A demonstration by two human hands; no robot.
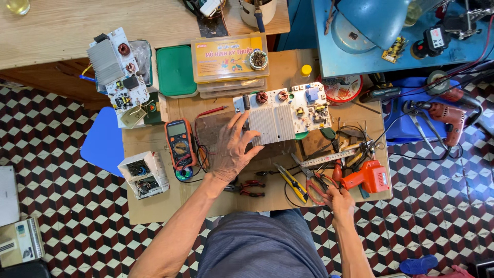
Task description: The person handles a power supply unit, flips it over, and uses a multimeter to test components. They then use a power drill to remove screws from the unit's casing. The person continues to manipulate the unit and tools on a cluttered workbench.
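Work barely begun, judging by layout: left hand (232,150) spread flat, fingers apart, on white circuit board with ribbed aluminium heatsink (282,119) lying mid-bench on brown cardboard sheet (154,203). Right hand (339,198) curled among red-handled pliers (315,189); grasp unclear. Clear plastic parts boxes (229,61) stacked, closed, contents hidden. Small white open box (143,174) showing wiring.

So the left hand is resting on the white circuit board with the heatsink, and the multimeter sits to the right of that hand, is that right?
Not quite. In the head view the left hand does rest on the white circuit board with the heatsink, but the multimeter sits to the left of that hand, not the right.
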